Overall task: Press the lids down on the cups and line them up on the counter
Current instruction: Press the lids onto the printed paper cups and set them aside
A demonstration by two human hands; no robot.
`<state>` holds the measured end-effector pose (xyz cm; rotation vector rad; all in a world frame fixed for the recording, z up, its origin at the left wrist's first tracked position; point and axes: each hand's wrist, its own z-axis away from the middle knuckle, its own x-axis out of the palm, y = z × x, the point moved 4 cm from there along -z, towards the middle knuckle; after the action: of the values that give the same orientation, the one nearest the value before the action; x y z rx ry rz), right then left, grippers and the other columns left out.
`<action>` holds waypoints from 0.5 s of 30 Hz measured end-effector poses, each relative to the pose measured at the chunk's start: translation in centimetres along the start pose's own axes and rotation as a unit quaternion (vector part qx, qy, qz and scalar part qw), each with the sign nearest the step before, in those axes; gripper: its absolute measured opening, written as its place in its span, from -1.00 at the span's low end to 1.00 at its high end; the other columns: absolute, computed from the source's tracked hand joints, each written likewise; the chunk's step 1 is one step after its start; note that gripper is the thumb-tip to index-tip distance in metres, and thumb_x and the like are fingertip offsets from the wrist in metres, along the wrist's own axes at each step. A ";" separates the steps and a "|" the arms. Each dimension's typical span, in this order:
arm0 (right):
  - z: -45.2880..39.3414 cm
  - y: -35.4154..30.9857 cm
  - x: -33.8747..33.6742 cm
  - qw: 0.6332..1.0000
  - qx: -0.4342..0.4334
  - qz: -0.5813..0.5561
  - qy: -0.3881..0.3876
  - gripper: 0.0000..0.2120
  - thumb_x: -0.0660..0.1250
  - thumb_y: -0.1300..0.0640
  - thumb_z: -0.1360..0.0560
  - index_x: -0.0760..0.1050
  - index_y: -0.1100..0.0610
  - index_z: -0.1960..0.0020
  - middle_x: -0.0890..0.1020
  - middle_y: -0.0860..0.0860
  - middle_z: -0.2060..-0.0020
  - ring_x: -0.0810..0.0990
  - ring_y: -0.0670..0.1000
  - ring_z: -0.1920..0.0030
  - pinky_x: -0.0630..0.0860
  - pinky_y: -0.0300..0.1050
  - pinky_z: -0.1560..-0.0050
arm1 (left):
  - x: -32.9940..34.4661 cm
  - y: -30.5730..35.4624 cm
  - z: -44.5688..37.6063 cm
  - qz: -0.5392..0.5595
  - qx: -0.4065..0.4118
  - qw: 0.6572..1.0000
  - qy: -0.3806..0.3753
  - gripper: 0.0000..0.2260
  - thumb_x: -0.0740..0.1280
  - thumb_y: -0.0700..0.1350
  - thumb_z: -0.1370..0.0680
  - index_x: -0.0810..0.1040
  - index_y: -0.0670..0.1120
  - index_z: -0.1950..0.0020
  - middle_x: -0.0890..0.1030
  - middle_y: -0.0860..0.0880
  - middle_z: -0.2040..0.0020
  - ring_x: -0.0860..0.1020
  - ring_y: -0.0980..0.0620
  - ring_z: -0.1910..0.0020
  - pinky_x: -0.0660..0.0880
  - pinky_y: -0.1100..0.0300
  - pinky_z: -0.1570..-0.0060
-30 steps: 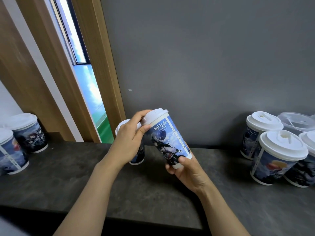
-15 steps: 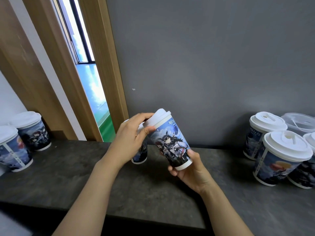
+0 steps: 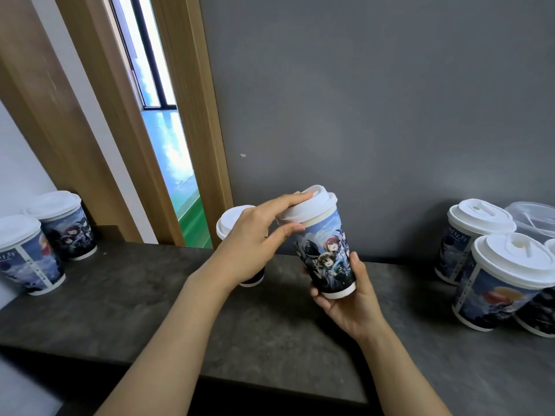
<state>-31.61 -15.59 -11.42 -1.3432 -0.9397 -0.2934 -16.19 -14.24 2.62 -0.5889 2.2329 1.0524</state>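
The right hand [image 3: 350,298] grips the base of a tilted printed cup [image 3: 326,253] above the counter [image 3: 150,295]; the left hand [image 3: 255,238] pinches its white lid [image 3: 312,205] between fingers and thumb.

Your right hand [image 3: 350,298] grips the base of a printed cup [image 3: 326,256], holding it above the dark counter [image 3: 150,295] and tilted a little to the left. Your left hand [image 3: 255,238] pinches its white lid [image 3: 312,205], fingers over the top and thumb under the rim. Behind your left hand another lidded cup [image 3: 231,220] stands on the counter, mostly hidden. Two lidded cups [image 3: 45,235] stand at the far left near the wooden door frame [image 3: 192,115]. At the far right a cluster of lidded cups [image 3: 495,265] stands by the grey wall [image 3: 375,100], with a clear container [image 3: 531,214] behind them.
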 end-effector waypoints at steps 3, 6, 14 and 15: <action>0.2 0.2 0.4 0.999 0.030 0.000 -0.042 -0.32 0.61 -0.30 -0.17 0.68 0.11 -0.12 0.67 0.23 0.11 0.59 0.09 0.40 0.45 -0.22 0.53 | 0.1 0.1 -0.3 -0.013 -0.004 1.000 0.022 -0.67 0.28 -0.10 -0.62 0.46 0.16 -0.37 0.52 0.27 -0.09 0.46 0.32 -0.11 0.38 0.49 0.05; 0.3 0.2 0.5 0.997 0.040 -0.015 -0.066 -0.36 0.58 -0.30 -0.22 0.68 0.10 -0.13 0.67 0.23 0.10 0.59 0.07 0.40 0.46 -0.21 0.53 | 0.2 0.6 -0.7 -0.038 0.002 0.999 0.033 -0.68 0.26 -0.10 -0.63 0.48 0.09 -0.38 0.58 0.12 -0.14 0.48 0.18 -0.13 0.41 0.39 0.04; 0.8 0.2 1.0 0.994 0.047 0.012 -0.101 -0.38 0.63 -0.27 -0.14 0.70 0.07 -0.07 0.69 0.17 0.06 0.57 0.03 0.35 0.38 -0.25 0.39 | 0.6 0.0 -0.9 -0.098 -0.046 0.993 0.037 -0.70 0.20 -0.03 -0.65 0.47 0.05 -0.39 0.59 0.02 -0.24 0.49 0.00 -0.22 0.46 0.05 -0.13; 0.9 0.2 1.1 0.993 0.048 0.015 -0.107 -0.38 0.65 -0.25 -0.13 0.70 0.07 -0.06 0.69 0.15 0.04 0.57 0.03 0.35 0.37 -0.25 0.38 | 0.6 -0.1 -0.8 -0.095 -0.048 0.994 0.041 -0.70 0.19 -0.03 -0.66 0.47 0.04 -0.39 0.59 0.02 -0.24 0.50 0.00 -0.22 0.47 0.05 -0.14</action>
<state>-31.18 -14.34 -10.80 -1.3168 -1.0964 -0.0807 -16.81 -15.06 2.56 -0.8814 2.1554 1.0581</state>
